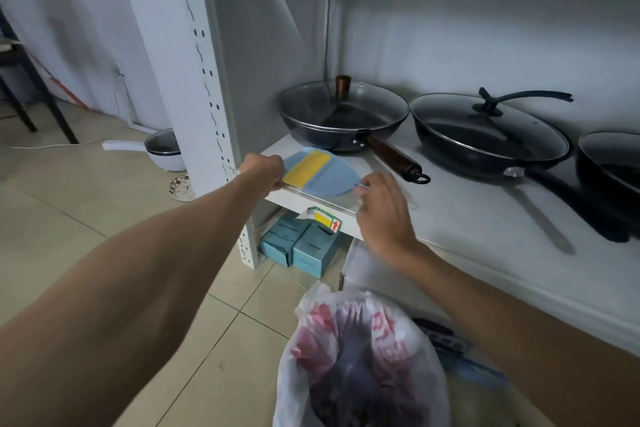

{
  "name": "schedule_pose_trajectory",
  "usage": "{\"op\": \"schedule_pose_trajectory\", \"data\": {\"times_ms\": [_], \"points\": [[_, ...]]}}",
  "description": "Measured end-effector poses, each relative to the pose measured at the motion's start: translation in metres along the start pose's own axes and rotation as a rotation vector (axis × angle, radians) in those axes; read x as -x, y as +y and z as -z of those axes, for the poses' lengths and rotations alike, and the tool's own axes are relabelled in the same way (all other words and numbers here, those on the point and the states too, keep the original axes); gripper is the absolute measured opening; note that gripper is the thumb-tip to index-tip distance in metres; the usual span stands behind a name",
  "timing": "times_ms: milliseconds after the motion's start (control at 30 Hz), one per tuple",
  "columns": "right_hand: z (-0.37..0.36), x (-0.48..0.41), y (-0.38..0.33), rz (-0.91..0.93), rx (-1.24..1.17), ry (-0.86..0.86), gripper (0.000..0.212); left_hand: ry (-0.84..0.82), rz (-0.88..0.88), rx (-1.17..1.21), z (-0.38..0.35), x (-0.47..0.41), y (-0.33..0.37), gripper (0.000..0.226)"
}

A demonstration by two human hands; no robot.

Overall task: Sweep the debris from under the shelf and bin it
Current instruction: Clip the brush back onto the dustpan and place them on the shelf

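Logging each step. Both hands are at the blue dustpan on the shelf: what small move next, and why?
Probably lift the dustpan off the shelf: left hand grips its left edge, right hand is at its right rim, and the yellow brush lies on it.

Soft, cool light fills the scene, brightest on the floor tiles (69, 218) at left and dimmer in the far recess above the shelf (467, 218). A pan handle (571, 204) casts a blurred grey shadow to its left, and pale sheen lies on the glass lids (346, 104). The wide lens bows the shelf post (204, 80) and swells the near forearms (138, 270). The right hand (384, 215) and the bag (363, 357) look soft.
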State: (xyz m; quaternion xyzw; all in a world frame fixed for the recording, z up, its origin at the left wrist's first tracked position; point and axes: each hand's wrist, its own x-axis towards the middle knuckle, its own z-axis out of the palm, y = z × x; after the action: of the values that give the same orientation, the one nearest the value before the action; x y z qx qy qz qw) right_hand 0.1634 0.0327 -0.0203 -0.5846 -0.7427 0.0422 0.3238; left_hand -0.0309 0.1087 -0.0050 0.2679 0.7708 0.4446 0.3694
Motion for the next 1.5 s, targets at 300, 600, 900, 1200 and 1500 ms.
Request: {"op": "schedule_pose_trajectory", "data": {"times_ms": [300, 600, 900, 1200, 1500], "points": [[-0.013, -0.032, -0.006, -0.013, 0.060, 0.062, 0.026, 0.028, 0.012, 0.001, 0.002, -0.016, -0.004, 0.033], [-0.007, -0.025, -0.012, -0.054, 0.048, 0.032, 0.033, -0.051, 0.066, 0.023, 0.007, -0.008, -0.005, 0.022], [-0.006, -0.008, -0.011, -0.115, 0.167, -0.021, 0.023, -0.239, 0.147, 0.126, 0.008, 0.000, -0.046, 0.049], [-0.013, -0.002, 0.012, -0.060, 0.227, 0.013, 0.024, -0.286, 0.170, 0.149, 0.011, 0.025, -0.048, 0.041], [-0.003, -0.018, 0.029, -0.316, -0.243, -0.073, 0.017, -0.453, 0.275, 0.328, 0.017, 0.031, -0.049, 0.006]]}}
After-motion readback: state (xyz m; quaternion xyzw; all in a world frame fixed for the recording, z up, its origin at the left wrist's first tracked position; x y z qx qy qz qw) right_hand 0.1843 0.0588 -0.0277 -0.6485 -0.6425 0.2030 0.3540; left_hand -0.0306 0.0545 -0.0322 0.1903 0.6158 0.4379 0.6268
